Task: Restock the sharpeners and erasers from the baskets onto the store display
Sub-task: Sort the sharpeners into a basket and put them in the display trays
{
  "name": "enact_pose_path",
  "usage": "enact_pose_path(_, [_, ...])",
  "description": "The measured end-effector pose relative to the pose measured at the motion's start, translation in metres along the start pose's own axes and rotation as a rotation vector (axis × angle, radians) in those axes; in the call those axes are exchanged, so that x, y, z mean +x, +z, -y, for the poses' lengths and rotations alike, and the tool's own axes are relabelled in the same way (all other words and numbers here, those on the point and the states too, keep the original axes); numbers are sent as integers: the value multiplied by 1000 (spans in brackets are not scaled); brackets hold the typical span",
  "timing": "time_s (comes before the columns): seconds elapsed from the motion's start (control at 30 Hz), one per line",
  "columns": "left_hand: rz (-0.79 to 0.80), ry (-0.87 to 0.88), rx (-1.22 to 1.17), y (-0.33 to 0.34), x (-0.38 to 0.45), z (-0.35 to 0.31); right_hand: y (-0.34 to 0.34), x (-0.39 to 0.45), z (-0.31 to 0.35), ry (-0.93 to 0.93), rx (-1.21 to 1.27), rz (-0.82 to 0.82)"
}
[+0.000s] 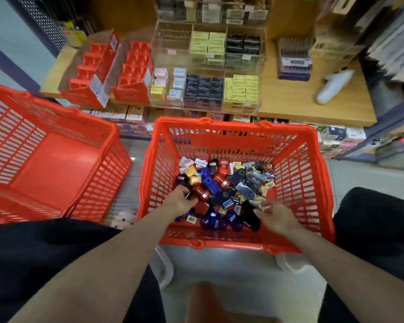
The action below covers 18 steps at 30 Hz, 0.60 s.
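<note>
Forearms bare, no sleeves visible; black garment (44, 252) over lap, both sides.

bright even indoor light, motion-blurred, edges bent by wide-angle lens.

I'm in a stationery shop. Ahead of me, at the top centre of the frame, a clear acrylic display (208, 66) holds stacked small boxes behind price labels on a wooden shelf (313, 106). Red cardboard display trays (107, 71) stand at upper left. More boxed stock fills the shelf below, and two red shopping baskets (317, 183) sit in front of me.
</note>
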State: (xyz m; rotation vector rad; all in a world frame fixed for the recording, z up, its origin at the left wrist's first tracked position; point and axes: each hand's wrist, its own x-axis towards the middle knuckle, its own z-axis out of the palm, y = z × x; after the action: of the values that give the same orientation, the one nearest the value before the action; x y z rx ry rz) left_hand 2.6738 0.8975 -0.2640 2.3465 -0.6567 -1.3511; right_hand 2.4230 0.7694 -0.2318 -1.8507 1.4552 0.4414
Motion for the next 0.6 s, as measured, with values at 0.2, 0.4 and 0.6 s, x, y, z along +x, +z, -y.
enact_pose_path(0.2, [-16, 22, 83, 19, 21, 7, 18, 35, -16, 16, -43, 86])
enact_pose_path(0.4, [-36, 231, 241, 7, 43, -15, 27, 73, -4, -37, 15, 83])
enact_pose_path(0.6, [-59, 182, 219, -23, 38, -33, 23, 65, 3, -21, 31, 117])
